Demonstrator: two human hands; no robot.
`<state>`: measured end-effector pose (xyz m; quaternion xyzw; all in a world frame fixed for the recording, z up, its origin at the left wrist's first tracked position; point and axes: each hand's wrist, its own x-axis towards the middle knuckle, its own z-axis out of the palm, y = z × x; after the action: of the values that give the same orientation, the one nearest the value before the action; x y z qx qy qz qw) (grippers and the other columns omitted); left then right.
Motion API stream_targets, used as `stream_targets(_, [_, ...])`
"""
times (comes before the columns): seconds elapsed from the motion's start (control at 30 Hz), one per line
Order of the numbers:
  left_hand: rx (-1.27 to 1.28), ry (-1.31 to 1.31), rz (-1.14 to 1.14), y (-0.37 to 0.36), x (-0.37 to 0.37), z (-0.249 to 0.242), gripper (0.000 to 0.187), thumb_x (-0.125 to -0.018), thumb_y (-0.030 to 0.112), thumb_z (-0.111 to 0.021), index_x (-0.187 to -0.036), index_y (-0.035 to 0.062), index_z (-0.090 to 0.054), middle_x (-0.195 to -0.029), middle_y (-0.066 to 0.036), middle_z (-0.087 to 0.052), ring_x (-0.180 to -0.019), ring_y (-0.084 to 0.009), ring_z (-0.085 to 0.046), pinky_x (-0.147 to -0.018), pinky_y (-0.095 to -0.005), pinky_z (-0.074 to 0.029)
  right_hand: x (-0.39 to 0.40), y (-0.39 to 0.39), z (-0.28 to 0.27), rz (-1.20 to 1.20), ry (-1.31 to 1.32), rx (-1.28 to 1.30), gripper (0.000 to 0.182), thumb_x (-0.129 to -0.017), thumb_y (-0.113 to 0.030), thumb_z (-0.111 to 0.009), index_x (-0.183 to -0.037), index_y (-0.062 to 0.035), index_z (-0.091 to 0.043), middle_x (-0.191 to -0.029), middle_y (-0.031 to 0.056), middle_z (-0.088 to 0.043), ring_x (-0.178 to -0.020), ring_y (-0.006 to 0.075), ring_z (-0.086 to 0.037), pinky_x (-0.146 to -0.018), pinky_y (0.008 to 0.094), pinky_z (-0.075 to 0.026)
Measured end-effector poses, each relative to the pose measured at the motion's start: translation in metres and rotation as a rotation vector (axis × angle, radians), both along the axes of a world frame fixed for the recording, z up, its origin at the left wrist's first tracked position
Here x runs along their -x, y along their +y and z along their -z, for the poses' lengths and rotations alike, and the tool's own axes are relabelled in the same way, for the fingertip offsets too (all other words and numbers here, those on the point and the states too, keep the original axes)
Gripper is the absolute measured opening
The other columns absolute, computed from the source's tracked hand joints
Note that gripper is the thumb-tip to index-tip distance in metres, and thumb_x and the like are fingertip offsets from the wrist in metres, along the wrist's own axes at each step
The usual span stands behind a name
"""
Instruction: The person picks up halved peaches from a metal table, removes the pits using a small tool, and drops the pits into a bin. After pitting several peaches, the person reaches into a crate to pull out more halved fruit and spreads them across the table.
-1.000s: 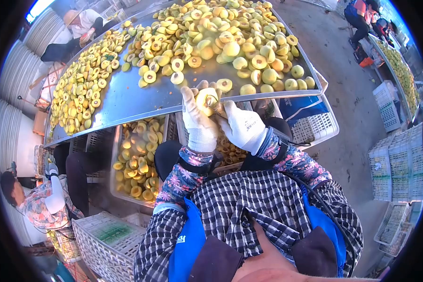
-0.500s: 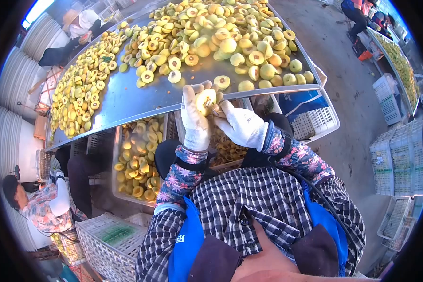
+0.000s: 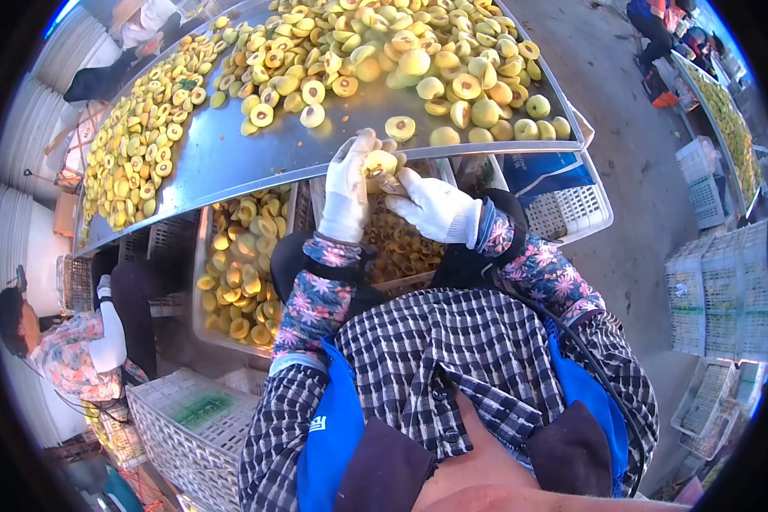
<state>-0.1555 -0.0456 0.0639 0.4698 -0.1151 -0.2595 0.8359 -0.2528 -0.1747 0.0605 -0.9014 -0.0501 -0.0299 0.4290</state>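
Note:
My left hand (image 3: 346, 189), in a white knit glove, is closed around a yellow peach half (image 3: 381, 164) just over the front edge of the metal table (image 3: 256, 183). My right hand (image 3: 439, 210), also gloved in white, meets the fruit from the right with thumb and fingers pinched. What sits in that pinch is small and mostly hidden; I cannot make it out. A cut peach half (image 3: 399, 128) with its brown centre up lies on the table just beyond my hands. Behind it spreads a large heap of peach halves (image 3: 358, 55).
Under the table edge, a crate (image 3: 198, 316) holds yellow halves; another crate (image 3: 392, 286) holds small brownish pieces. A white basket (image 3: 602, 205) stands right. Lower left is a white crate (image 3: 192, 427), near a seated person (image 3: 77, 350). Stacked crates (image 3: 717, 294) stand far right.
The peach half has turned in my left hand; its cut face shows less now. Both hands stay together at the table edge, and the view has shifted slightly.

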Motion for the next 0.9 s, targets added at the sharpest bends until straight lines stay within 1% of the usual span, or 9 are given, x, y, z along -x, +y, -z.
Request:
stream_targets(0.13, [0.031,0.092,-0.02,-0.004,-0.002,0.008,0.029,-0.094,0.029,-0.06,-0.098,0.0016,-0.055,-0.093,-0.014,-0.065,-0.081,-0.0299,-0.068,-0.072,-0.0374,-0.058,-0.003,0.004,0.006,0.016,0.191,-0.197,0.038,-0.096,-0.031,-0.052,-0.113,0.0015,-0.044,-0.071,0.0084,-0.057,-0.058,0.0221,-0.058,-0.058,0.0345,-0.048])
stream_targets(0.2, [0.084,0.116,-0.1,-0.008,0.003,0.014,0.025,-0.093,0.027,-0.061,-0.097,0.0028,-0.056,-0.093,-0.014,-0.065,-0.081,-0.0291,-0.068,-0.069,-0.0368,-0.058,0.0,0.008,0.0,0.027,0.592,-0.906,0.034,-0.096,-0.029,-0.053,-0.112,0.0001,-0.045,-0.074,0.0086,-0.056,-0.062,0.0198,-0.056,-0.06,0.0329,-0.046])
stream_targets(0.3, [0.178,0.118,-0.204,-0.013,0.003,0.02,0.018,-0.092,0.022,-0.063,-0.093,0.0047,-0.058,-0.091,-0.013,-0.066,-0.077,-0.0272,-0.068,-0.063,-0.036,-0.06,-0.002,0.017,0.007,0.054,0.309,-0.453,0.039,-0.096,-0.035,-0.05,-0.106,0.0024,-0.046,-0.08,0.0163,-0.061,-0.074,0.0263,-0.062,-0.067,0.0371,-0.049])
stream_targets(0.37, [0.067,0.049,-0.253,-0.015,0.004,0.024,0.018,-0.092,0.022,-0.063,-0.091,0.0046,-0.058,-0.089,-0.013,-0.066,-0.076,-0.0269,-0.068,-0.063,-0.0355,-0.06,-0.004,0.015,0.026,0.088,0.133,-0.177,0.041,-0.095,-0.037,-0.05,-0.106,0.0022,-0.046,-0.077,0.0126,-0.059,-0.075,0.0228,-0.061,-0.068,0.0353,-0.049])
stream_targets(0.47, [0.041,0.069,-0.144,-0.009,-0.001,0.02,0.021,-0.093,0.024,-0.061,-0.091,0.0035,-0.058,-0.089,-0.014,-0.066,-0.075,-0.0276,-0.068,-0.063,-0.0364,-0.059,-0.004,0.009,0.02,0.037,0.142,-0.289,0.038,-0.096,-0.038,-0.051,-0.104,-0.0011,-0.048,-0.068,0.0062,-0.055,-0.062,0.0166,-0.058,-0.055,0.0303,-0.047])
stream_targets(0.53, [0.074,0.122,0.038,0.0,0.001,0.012,0.028,-0.094,0.031,-0.06,-0.096,0.0031,-0.056,-0.094,-0.014,-0.065,-0.079,-0.0286,-0.068,-0.063,-0.0376,-0.058,0.001,0.001,0.002,-0.093,0.567,-0.923,0.029,-0.099,-0.035,-0.048,-0.104,-0.0074,-0.049,-0.062,0.0016,-0.048,-0.043,0.0112,-0.044,-0.039,0.0217,-0.033])
stream_targets(0.73, [0.137,0.315,-0.02,-0.004,0.006,0.006,0.033,-0.092,0.035,-0.061,-0.098,0.0033,-0.054,-0.096,-0.012,-0.063,-0.083,-0.0277,-0.068,-0.067,-0.0379,-0.06,0.007,0.009,-0.002,-0.12,0.686,-1.37,0.036,-0.098,-0.044,-0.049,-0.098,-0.0079,-0.052,-0.056,-0.0014,-0.043,-0.037,0.0079,-0.036,-0.034,0.0208,-0.026])
stream_targets(0.83, [0.271,0.428,-0.059,-0.005,0.008,0.002,0.025,-0.089,0.025,-0.067,-0.092,0.0032,-0.055,-0.089,-0.015,-0.066,-0.078,-0.0303,-0.068,-0.063,-0.0406,-0.06,0.009,0.018,0.002,-0.088,0.633,-1.409,0.037,-0.097,-0.045,-0.049,-0.097,-0.008,-0.053,-0.055,-0.0022,-0.042,-0.037,0.0075,-0.036,-0.034,0.0206,-0.026])
stream_targets(0.9, [-0.029,0.188,-0.19,-0.003,0.009,0.004,0.023,-0.09,0.024,-0.066,-0.093,0.0029,-0.057,-0.089,-0.01,-0.066,-0.075,-0.0222,-0.068,-0.065,-0.0324,-0.058,0.011,0.026,0.012,-0.073,0.536,-1.278,0.036,-0.098,-0.044,-0.049,-0.098,-0.0079,-0.052,-0.056,-0.0027,-0.044,-0.037,0.0072,-0.037,-0.035,0.0207,-0.027])
